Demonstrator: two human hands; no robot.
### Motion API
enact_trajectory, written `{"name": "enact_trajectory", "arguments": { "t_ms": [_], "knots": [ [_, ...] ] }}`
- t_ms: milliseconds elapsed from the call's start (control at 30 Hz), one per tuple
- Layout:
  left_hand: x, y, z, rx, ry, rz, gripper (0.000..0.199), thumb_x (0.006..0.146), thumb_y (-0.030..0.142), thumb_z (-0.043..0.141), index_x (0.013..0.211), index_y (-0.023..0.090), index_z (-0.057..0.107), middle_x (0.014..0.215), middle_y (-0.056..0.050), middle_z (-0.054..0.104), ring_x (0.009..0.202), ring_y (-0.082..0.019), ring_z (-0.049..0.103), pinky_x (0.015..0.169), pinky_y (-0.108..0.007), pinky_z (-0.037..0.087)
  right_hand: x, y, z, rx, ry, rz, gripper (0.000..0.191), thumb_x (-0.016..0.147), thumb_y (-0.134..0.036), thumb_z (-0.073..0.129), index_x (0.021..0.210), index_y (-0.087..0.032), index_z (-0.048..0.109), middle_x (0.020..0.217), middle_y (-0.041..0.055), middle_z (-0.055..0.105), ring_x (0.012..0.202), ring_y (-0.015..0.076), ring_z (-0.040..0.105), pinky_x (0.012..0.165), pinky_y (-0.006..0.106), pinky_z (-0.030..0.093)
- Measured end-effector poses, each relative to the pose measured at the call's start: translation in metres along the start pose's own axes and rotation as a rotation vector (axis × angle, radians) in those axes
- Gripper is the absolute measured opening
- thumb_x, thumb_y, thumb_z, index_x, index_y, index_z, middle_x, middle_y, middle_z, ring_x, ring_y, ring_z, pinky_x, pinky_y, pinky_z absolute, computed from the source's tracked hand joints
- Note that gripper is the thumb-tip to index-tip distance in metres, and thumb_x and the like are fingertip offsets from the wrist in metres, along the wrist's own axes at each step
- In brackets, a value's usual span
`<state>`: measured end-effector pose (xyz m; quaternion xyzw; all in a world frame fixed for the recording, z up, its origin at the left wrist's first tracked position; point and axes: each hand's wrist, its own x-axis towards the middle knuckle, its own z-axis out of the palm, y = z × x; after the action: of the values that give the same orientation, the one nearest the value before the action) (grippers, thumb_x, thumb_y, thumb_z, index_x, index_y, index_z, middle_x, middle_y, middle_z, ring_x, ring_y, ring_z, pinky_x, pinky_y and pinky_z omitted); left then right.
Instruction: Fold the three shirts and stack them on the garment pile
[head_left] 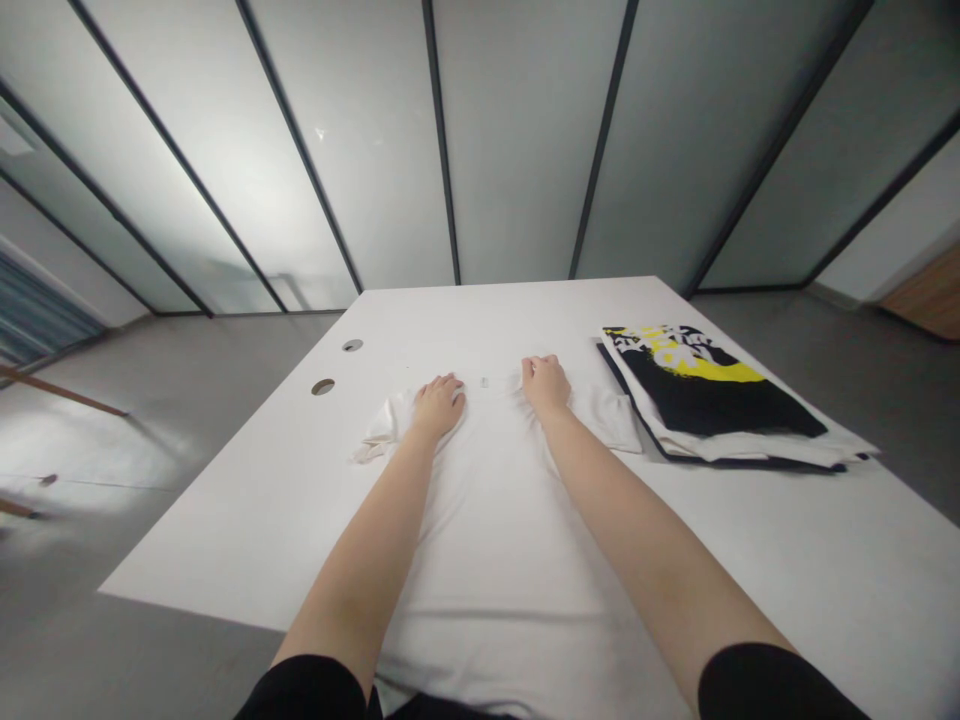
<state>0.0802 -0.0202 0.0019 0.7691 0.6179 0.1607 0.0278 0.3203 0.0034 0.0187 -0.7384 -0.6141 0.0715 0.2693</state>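
Observation:
A white T-shirt [499, 520] lies spread over the table, its collar at the far end and its lower part reaching toward my body. My left hand [439, 404] rests on the shirt's left shoulder, fingers apart on the cloth, beside the bunched left sleeve [384, 424]. On the other side of the collar, my right hand [546, 382] has its fingers curled together in a pinch on the right shoulder. The right sleeve [611, 418] lies fairly flat beyond that wrist. Wrinkles run down the shirt between my forearms.
A stack of folded shirts [720, 390], black with a yellow and white print on top, sits to the right near the sleeve. The white table [247, 520] has two round holes at its left. Frosted glass panels [517, 140] stand behind it.

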Motion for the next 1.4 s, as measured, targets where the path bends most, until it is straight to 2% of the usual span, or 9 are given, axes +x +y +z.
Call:
{"name": "enact_trajectory", "arguments": {
  "t_ms": [133, 267, 433, 567, 700, 900, 1133, 1300, 1400],
  "knots": [
    [-0.001, 0.000, -0.001, -0.015, 0.067, -0.038, 0.041, 0.100, 0.029, 0.058, 0.141, 0.024, 0.059, 0.148, -0.013, 0.061, 0.138, -0.026, 0.060, 0.116, -0.039, 0.046, 0.001, 0.011, -0.005, 0.218, -0.053, -0.144, 0.048, 0.108, -0.019, 0.034, 0.143, -0.016, 0.067, 0.127, 0.0133, 0.073, 0.115, 0.0241, 0.067, 0.103, 0.034, 0.050],
    [-0.005, 0.006, -0.006, 0.116, 0.109, -0.210, 0.040, 0.101, 0.037, 0.057, 0.134, 0.014, 0.059, 0.134, -0.021, 0.064, 0.130, -0.035, 0.060, 0.110, -0.047, 0.046, -0.002, 0.017, -0.018, 0.015, -0.132, -0.099, 0.043, 0.101, -0.014, 0.045, 0.135, -0.019, 0.071, 0.130, 0.0160, 0.071, 0.122, 0.0289, 0.063, 0.107, 0.040, 0.046],
    [-0.011, 0.019, -0.004, 0.221, 0.097, -0.317, 0.041, 0.105, 0.040, 0.047, 0.127, 0.010, 0.064, 0.133, -0.025, 0.065, 0.128, -0.039, 0.059, 0.109, -0.051, 0.043, -0.018, 0.014, -0.028, -0.289, -0.282, 0.047, 0.049, 0.103, -0.034, 0.052, 0.145, -0.011, 0.064, 0.150, 0.0288, 0.055, 0.141, 0.0417, 0.050, 0.114, 0.057, 0.041],
    [-0.010, 0.021, 0.000, 0.214, 0.107, -0.302, 0.043, 0.105, 0.036, 0.044, 0.135, 0.011, 0.064, 0.140, -0.026, 0.063, 0.135, -0.040, 0.055, 0.113, -0.055, 0.040, -0.028, 0.011, -0.022, -0.319, -0.353, 0.016, 0.061, 0.110, -0.045, 0.036, 0.166, -0.021, 0.045, 0.173, 0.0215, 0.034, 0.158, 0.0426, 0.032, 0.125, 0.067, 0.023],
    [0.000, 0.012, -0.002, 0.198, 0.057, -0.257, 0.050, 0.106, 0.038, 0.041, 0.143, 0.011, 0.061, 0.147, -0.028, 0.060, 0.140, -0.042, 0.051, 0.115, -0.061, 0.038, -0.025, 0.011, -0.015, -0.322, -0.368, -0.016, 0.064, 0.112, -0.049, 0.031, 0.173, -0.029, 0.033, 0.182, 0.0150, 0.020, 0.165, 0.0433, 0.019, 0.128, 0.067, 0.014],
    [0.005, -0.001, -0.008, 0.163, 0.028, -0.234, 0.052, 0.107, 0.040, 0.042, 0.149, 0.014, 0.058, 0.157, -0.023, 0.056, 0.148, -0.039, 0.047, 0.121, -0.057, 0.036, -0.017, 0.030, -0.022, -0.270, -0.259, -0.132, 0.057, 0.113, -0.049, 0.033, 0.163, -0.030, 0.050, 0.172, 0.0130, 0.043, 0.157, 0.0389, 0.036, 0.127, 0.060, 0.022],
    [-0.004, -0.019, -0.013, 0.128, -0.002, -0.183, 0.052, 0.105, 0.038, 0.047, 0.153, 0.021, 0.057, 0.162, -0.015, 0.055, 0.150, -0.035, 0.048, 0.123, -0.051, 0.037, -0.012, 0.072, -0.039, -0.297, -0.103, 0.139, 0.048, 0.108, -0.032, 0.042, 0.147, -0.015, 0.065, 0.157, 0.0209, 0.055, 0.152, 0.0381, 0.040, 0.124, 0.051, 0.029],
    [-0.001, -0.022, -0.015, 0.136, -0.024, -0.176, 0.052, 0.105, 0.038, 0.046, 0.153, 0.022, 0.057, 0.161, -0.014, 0.056, 0.149, -0.035, 0.049, 0.124, -0.051, 0.037, -0.013, 0.064, -0.042, -0.265, -0.092, 0.087, 0.046, 0.103, -0.018, 0.047, 0.142, -0.023, 0.071, 0.149, 0.0164, 0.061, 0.142, 0.0360, 0.050, 0.119, 0.048, 0.034],
    [-0.003, -0.024, -0.015, 0.139, -0.025, -0.184, 0.052, 0.105, 0.038, 0.045, 0.153, 0.021, 0.058, 0.161, -0.015, 0.056, 0.148, -0.035, 0.050, 0.123, -0.051, 0.038, -0.017, 0.051, -0.044, -0.229, -0.065, 0.069, 0.045, 0.101, -0.021, 0.054, 0.144, -0.025, 0.069, 0.146, 0.0174, 0.061, 0.134, 0.0347, 0.053, 0.113, 0.045, 0.040]
  ]
}}
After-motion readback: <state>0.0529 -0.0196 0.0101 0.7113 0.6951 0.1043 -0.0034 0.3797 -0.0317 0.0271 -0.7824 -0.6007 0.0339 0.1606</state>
